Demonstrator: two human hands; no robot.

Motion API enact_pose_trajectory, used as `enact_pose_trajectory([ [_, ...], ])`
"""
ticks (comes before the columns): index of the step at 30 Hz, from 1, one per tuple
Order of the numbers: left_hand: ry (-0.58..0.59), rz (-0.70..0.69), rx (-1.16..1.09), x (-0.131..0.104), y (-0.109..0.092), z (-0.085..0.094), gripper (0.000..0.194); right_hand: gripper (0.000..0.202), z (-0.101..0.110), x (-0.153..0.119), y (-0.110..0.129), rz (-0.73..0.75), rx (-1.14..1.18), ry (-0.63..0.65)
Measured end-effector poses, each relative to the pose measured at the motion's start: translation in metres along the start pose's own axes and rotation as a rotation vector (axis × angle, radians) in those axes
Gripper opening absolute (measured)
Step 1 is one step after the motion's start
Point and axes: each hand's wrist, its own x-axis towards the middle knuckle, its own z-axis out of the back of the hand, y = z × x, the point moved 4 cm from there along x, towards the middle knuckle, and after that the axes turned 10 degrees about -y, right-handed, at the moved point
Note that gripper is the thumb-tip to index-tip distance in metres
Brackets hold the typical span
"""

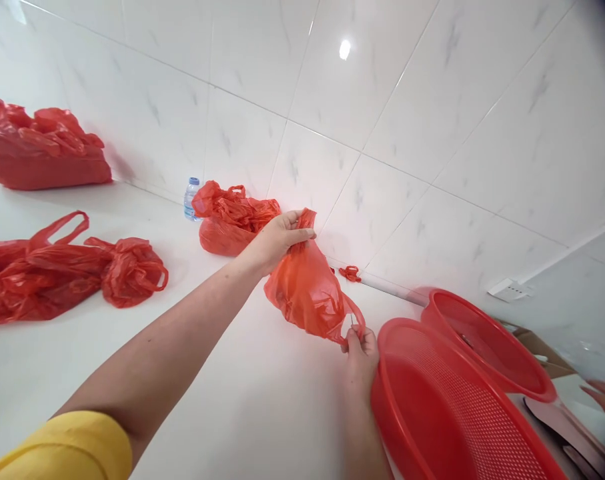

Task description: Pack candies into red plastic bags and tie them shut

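Red bag [307, 290] | ends pinched by left hand [285, 237] and right hand [361, 353] | basket [432, 400] crowding the right | bottle [190, 200] near wall [255, 60]

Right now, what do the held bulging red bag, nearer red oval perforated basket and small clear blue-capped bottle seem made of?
Held bulging red bag: thin, glossy plastic film, from its creases and translucency. Nearer red oval perforated basket: probably moulded plastic, semi-gloss, from its even colour. Small clear bottle: likely smooth plastic, being see-through, but glass isn't excluded.
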Motion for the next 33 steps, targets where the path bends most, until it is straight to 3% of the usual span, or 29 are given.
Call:
enact_pose_trajectory([
  [5, -0.026, -0.069, 0.141, -0.009, -0.004, 0.003, 0.025, 0.017, 0.006, -0.017, 0.047, -0.051, 0.233, 0.088],
  [8, -0.141, -0.182, 0.199, -0.014, -0.015, 0.011, 0.031, 0.016, 0.018, -0.010, 0.072, -0.085, 0.552, 0.153],
  [10, -0.237, -0.262, 0.203, -0.018, -0.025, 0.017, 0.032, 0.015, 0.026, -0.002, 0.081, -0.128, 0.705, 0.167],
  [12, -0.266, -0.281, 0.210, -0.024, -0.031, 0.017, 0.031, 0.016, 0.028, 0.006, 0.081, -0.230, 0.672, 0.158],
  [15, -0.084, -0.205, 0.235, -0.033, -0.032, 0.004, 0.039, 0.017, 0.027, 0.007, 0.081, -0.314, 0.644, 0.165],
  [18, 0.105, -0.173, 0.280, -0.042, -0.030, -0.011, 0.052, 0.013, 0.029, 0.002, 0.091, -0.231, 0.734, 0.171],
  [23, 0.048, -0.287, 0.353, -0.046, -0.033, -0.008, 0.049, 0.016, 0.039, -0.007, 0.100, -0.091, 0.641, 0.052],
  [28, -0.050, -0.270, 0.511, -0.059, -0.027, 0.017, 0.032, 0.011, 0.043, -0.016, 0.080, -0.005, 0.405, -0.090],
  [31, -0.155, -0.220, 0.603, -0.076, -0.010, 0.051, 0.029, 0.016, 0.045, -0.024, 0.064, 0.016, 0.310, -0.110],
  [33, -0.304, -0.188, 0.622, -0.089, 0.010, 0.082, 0.030, 0.025, 0.048, -0.029, 0.056, 0.015, 0.280, -0.131],
])
